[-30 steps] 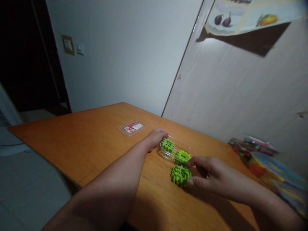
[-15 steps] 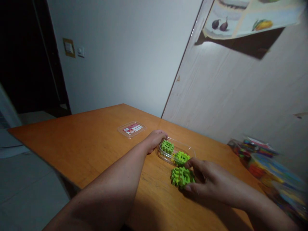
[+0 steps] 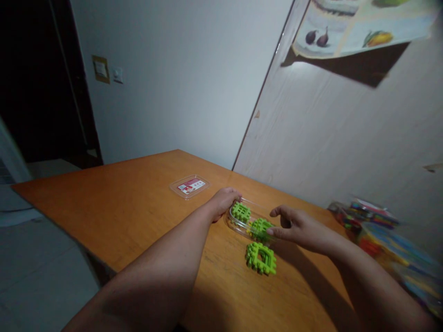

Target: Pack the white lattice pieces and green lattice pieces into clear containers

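Observation:
A clear plastic tray (image 3: 236,223) lies on the orange wooden table (image 3: 131,207) with green toothed plastic pieces (image 3: 241,211) in it. My left hand (image 3: 223,200) curls around the tray's far left end, fingers closed on its rim. My right hand (image 3: 299,226) hovers over the tray's near end, fingers bent and apart, its fingertips by a green piece (image 3: 260,227) in the tray; whether they pinch it I cannot tell. A square green toothed frame (image 3: 260,258) lies flat on the table in front of the tray, untouched.
A clear lid with a red and white label (image 3: 189,186) lies farther left on the table. A heap of colourful packets (image 3: 384,233) sits at the right by the pale wall. The table edge runs along the left, above a grey floor.
My right hand let go of the green frame, which now lies flat on the table, and lifted up and back over the tray. My left hand stayed on the tray.

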`<state>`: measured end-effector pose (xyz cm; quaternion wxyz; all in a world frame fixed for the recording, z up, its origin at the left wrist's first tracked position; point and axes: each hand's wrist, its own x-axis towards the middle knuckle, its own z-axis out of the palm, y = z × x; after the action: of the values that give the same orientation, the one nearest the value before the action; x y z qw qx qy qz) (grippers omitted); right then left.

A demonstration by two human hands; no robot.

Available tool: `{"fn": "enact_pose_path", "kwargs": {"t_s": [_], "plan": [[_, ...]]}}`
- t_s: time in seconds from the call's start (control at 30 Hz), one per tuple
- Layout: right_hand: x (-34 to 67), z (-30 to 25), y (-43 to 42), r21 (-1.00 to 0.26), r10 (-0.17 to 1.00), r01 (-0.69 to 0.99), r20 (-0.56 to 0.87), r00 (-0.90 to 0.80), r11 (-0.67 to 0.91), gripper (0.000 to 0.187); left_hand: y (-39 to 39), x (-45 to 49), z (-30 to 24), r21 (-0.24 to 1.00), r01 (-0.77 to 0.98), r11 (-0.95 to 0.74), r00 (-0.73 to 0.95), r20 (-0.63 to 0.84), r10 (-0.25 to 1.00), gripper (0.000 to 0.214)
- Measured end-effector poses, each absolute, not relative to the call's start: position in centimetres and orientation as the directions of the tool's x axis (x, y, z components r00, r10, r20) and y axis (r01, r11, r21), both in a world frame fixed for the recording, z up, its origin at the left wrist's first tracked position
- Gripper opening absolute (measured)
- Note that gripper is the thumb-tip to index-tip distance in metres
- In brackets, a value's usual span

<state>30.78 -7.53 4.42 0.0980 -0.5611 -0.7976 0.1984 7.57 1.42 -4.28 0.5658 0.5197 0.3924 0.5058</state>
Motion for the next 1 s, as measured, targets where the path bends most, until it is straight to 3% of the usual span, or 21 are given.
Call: {"fn": "enact_pose_path", "kwargs": {"t_s": [0.17, 0.27, 0.4, 0.53, 0.67, 0.8, 1.0], "plan": [[31.0, 5.0, -8.9, -0.474, 0.922, 0.814, -0.013, -0.388, 0.336, 0.036, 1.3, 7.6, -4.2, 0.988, -0.146, -0.047, 0.173, 0.072, 0.982, 0.015], [30.4, 5.4, -11.0, -0.491, 0.890, 0.794, -0.076, -0.449, 0.359, 0.029, 1.2, 7.6, -4.0, 0.990, -0.140, -0.035, 0.168, 0.058, 0.984, 0.015], [28.7, 5.3, -13.9, -0.383, 0.887, 0.864, -0.192, -0.420, 0.326, 0.028, 1.0, 7.6, -3.9, 0.989, -0.143, -0.035, 0.167, 0.059, 0.984, 0.014], [27.6, 4.4, -15.0, -0.271, 0.921, 0.916, -0.172, -0.350, 0.297, 0.041, 1.1, 7.5, -3.9, 0.988, -0.146, -0.054, 0.175, 0.079, 0.981, 0.014], [27.5, 3.7, -15.1, -0.250, 0.927, 0.923, -0.161, -0.339, 0.293, 0.035, 1.2, 7.4, -4.1, 0.989, -0.131, -0.074, 0.171, 0.096, 0.981, 0.015], [27.8, 4.5, -15.1, -0.312, 0.913, 0.904, -0.191, -0.361, 0.292, 0.025, 1.3, 7.5, -4.1, 0.990, -0.122, -0.067, 0.173, 0.087, 0.981, 0.016], [29.6, 6.1, -12.3, -0.367, 0.931, 0.869, -0.019, -0.365, 0.333, 0.040, 1.0, 7.5, -3.9, 0.990, -0.128, -0.060, 0.169, 0.081, 0.982, 0.017]]}}
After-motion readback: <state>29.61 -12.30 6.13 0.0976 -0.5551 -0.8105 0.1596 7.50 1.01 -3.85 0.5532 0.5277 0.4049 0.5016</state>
